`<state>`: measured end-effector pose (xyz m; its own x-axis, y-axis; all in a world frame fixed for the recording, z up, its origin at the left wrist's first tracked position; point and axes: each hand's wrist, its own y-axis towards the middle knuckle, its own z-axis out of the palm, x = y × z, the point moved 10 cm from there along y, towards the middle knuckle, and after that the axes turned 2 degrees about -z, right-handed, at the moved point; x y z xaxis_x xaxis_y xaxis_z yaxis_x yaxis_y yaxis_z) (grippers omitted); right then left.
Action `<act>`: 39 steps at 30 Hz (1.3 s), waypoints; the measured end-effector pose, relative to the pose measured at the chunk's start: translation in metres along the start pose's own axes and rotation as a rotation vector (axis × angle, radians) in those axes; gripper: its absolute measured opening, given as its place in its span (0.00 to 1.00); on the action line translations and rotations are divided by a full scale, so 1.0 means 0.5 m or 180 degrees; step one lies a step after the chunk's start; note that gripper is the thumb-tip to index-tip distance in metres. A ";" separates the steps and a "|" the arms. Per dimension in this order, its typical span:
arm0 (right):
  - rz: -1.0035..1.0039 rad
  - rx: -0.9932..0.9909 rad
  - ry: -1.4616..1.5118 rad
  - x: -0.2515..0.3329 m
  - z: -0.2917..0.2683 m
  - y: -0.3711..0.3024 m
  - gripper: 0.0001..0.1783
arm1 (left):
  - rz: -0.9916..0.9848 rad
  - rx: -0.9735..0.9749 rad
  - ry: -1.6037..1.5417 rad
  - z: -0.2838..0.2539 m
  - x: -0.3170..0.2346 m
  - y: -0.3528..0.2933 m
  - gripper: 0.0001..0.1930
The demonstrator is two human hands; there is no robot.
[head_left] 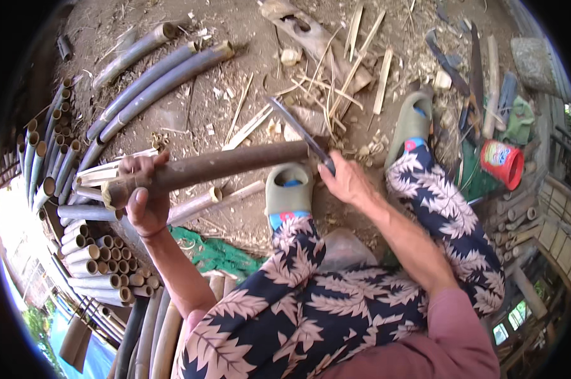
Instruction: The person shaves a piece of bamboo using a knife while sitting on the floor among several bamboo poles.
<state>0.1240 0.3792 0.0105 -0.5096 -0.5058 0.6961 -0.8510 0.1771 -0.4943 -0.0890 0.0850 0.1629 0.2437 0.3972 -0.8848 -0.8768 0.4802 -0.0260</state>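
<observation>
My left hand [146, 201] is wrapped round the near-left end of a brown bamboo pole [228, 165], which lies slantwise in front of my legs. My right hand [353, 182] grips the dark handle of a long knife [298, 127]. Its blade points up and left, and crosses by the right end of the pole. Whether the edge touches the bamboo, I cannot tell. Beneath that end, a piece of wood [304, 121] on the ground is partly hidden. My left foot, in a green clog [290, 197], rests just below the pole.
Long bamboo poles [165, 85] lie at the upper left, with stacked cut bamboo [102, 265] below them. Split strips [361, 63] and shavings litter the dirt. A hollowed log [317, 35] lies ahead. At the right are a red bucket [503, 164] and a saw [475, 63].
</observation>
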 end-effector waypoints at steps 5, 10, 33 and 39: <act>-0.1039 -0.1023 0.0553 0.146 -0.096 -0.024 0.16 | 0.0393 -0.1739 -0.0683 -0.073 0.003 -0.035 0.20; -0.1106 -0.1127 0.0362 0.121 -0.065 -0.017 0.16 | 0.0447 -0.2034 -0.0036 -0.097 0.010 -0.034 0.11; -0.0184 -0.0095 -0.0547 0.009 0.013 0.014 0.17 | 0.0408 -0.0016 -0.0085 0.004 -0.024 -0.002 0.21; 0.0079 -0.0019 0.0092 -0.035 0.039 -0.004 0.19 | -0.0322 -0.1477 -0.0629 -0.032 0.049 -0.017 0.25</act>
<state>0.1371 0.3714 -0.0106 -0.5340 -0.4765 0.6984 -0.8387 0.1944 -0.5087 -0.0824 0.0782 0.1338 0.3713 0.5285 -0.7634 -0.9254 0.1440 -0.3504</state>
